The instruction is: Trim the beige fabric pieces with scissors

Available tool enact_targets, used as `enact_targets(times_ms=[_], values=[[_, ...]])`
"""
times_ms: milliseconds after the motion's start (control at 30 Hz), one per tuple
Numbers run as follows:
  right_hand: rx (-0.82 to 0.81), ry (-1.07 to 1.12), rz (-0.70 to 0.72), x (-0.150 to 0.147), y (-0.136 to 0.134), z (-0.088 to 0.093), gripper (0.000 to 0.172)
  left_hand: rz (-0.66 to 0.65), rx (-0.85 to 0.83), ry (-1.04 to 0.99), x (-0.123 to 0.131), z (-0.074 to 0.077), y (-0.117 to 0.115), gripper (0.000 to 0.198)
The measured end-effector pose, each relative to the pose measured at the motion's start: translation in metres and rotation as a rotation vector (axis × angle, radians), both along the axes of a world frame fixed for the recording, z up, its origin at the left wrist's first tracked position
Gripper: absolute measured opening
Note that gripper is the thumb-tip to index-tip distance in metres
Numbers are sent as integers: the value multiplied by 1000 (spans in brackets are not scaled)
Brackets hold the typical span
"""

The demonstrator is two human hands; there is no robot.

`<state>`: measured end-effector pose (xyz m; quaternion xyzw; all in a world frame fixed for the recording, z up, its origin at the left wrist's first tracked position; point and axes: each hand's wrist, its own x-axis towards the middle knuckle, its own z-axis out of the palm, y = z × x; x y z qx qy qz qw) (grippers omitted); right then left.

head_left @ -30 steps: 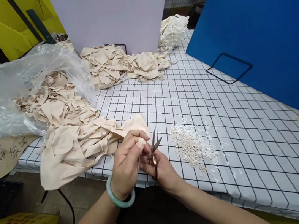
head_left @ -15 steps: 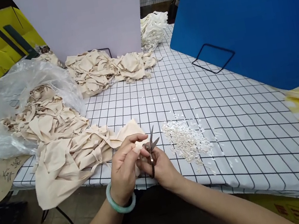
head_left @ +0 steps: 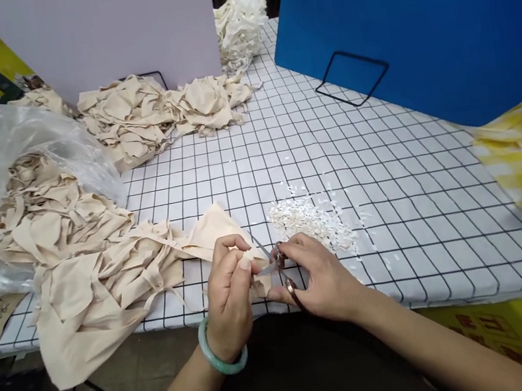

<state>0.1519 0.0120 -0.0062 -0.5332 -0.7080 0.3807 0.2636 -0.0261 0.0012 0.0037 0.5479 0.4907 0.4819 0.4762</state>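
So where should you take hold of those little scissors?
By the handle loops at the near end, coming from the right, as the right hand does. The scissors point their thin blades left at the beige fabric piece pinched in the left hand, so avoid that sharp end.

Right hand has rolled over, back now up, and sits further right of the left hand. Scissors swung from blades-up to blades pointing up-left, tips now at the cloth piece by the left fingertips. Hands now closer to the white snippets. View shifted.
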Motion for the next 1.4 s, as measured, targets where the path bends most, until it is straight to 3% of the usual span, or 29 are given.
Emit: enact_targets(times_ms=[300, 967, 1167, 1400], values=[[60, -59, 25, 13, -12, -9, 49, -136, 89, 51, 9, -8, 4, 33], [126, 3, 45, 11, -10, -8, 53, -194, 213, 102, 11, -12, 4, 30], [127, -19, -44, 17, -17, -13, 56, -256, 250, 147, 19, -9, 7, 30], [-28, -39, -198, 26, -27, -20, 61, -325, 254, 190, 34, -13, 18, 28]])
